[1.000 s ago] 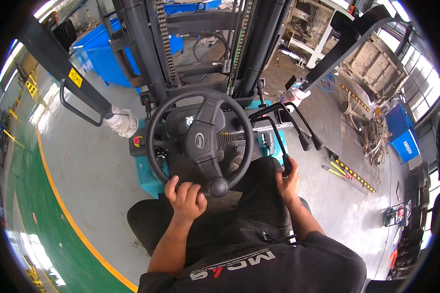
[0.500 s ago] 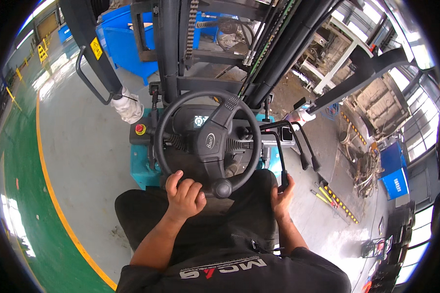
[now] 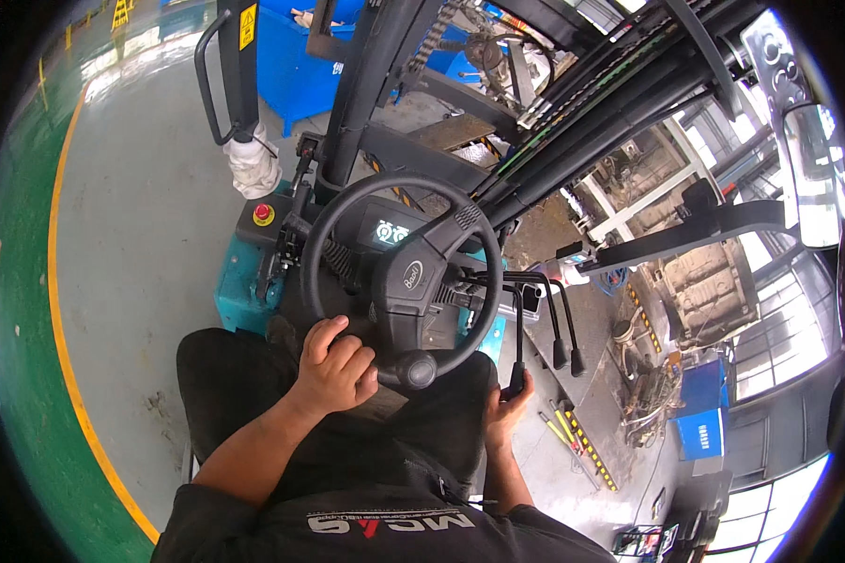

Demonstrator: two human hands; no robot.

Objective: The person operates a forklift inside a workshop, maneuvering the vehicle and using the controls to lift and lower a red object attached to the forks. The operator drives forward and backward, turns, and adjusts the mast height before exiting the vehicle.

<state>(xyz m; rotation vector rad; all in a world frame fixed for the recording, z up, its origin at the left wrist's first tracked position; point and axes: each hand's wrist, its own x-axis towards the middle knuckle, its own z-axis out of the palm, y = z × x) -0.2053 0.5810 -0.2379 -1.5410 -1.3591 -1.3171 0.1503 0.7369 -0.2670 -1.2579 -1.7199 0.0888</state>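
Observation:
I sit at the controls of a forklift, whose black steering wheel [image 3: 399, 291] is in front of me. My left hand [image 3: 336, 371] is closed over the lower left of the wheel's rim, its fingers curled. The round knob [image 3: 416, 369] on the rim sits just right of that hand and is not held. Down at my right, my right hand [image 3: 505, 415] wraps around the dark grip of a control lever [image 3: 516, 375]; part of the palm is hidden. Two further levers [image 3: 560, 353] stand untouched to its right. Behind the wheel a small display [image 3: 391, 232] is lit.
Ahead rises the dark mast [image 3: 357, 103] with chains and hoses. A red button [image 3: 264, 215] is at the left of the dash. Beyond are a blue bin [image 3: 296, 80], a mirror [image 3: 814, 178], striped bars [image 3: 587, 446] on the floor and a yellow line [image 3: 56, 272].
My view has tilted and shifted, so the mast leans further right and the levers appear further left and lower. Both hands keep their hold on the wheel and the lever.

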